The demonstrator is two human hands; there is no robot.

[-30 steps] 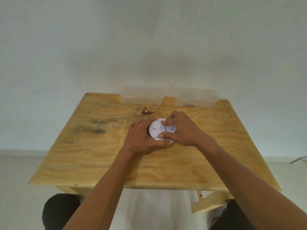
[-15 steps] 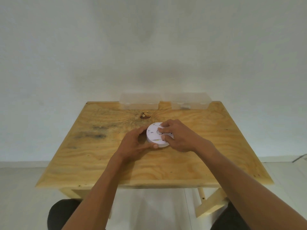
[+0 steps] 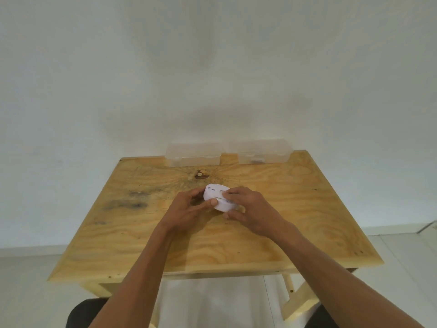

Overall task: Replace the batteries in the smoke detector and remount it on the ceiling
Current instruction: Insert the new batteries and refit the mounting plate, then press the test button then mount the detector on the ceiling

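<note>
**Plywood table, two clear boxes, plain white wall**

Light plywood table (image 3: 295,209) filling the lower half of the view, swirly grain all over the top. Dark knot (image 3: 201,174) near the far edge, roughly centred. Couple of smudgy grey-black stains (image 3: 127,203) on the left side. Two clear plastic boxes at the very back edge, right up against the white wall (image 3: 212,67): left box (image 3: 194,154) and right box (image 3: 261,153) side by side, small gap between them. Contents too blurry to make out. Pale floor (image 3: 23,292) below, with a wooden table leg (image 3: 299,301) angled under the front right corner.
</note>
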